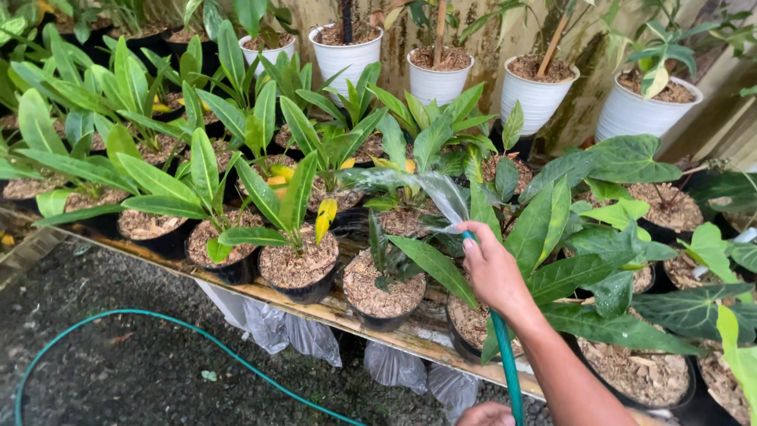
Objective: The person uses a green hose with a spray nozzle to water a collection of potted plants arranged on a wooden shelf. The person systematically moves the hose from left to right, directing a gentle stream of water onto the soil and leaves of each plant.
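Observation:
My right hand point(493, 272) is closed around the end of a green hose point(509, 371), with the thumb pressed over the nozzle. A flat fan of water point(410, 185) sprays up and to the left over green leafy plants. Under the spray stand black pots filled with wood chips point(384, 288). My left hand point(485, 414) shows only as knuckles at the bottom edge, right beside the hose; its grip is hidden. The rest of the hose curves across the dark gravel ground point(158, 314) at lower left.
Black pots of long-leaved plants point(300, 268) fill a low wooden plank bench point(331, 309). White pots point(344, 55) line the back wall. Clear plastic bags point(268, 327) hang under the bench. Broad dark leaves point(631, 162) crowd the right side.

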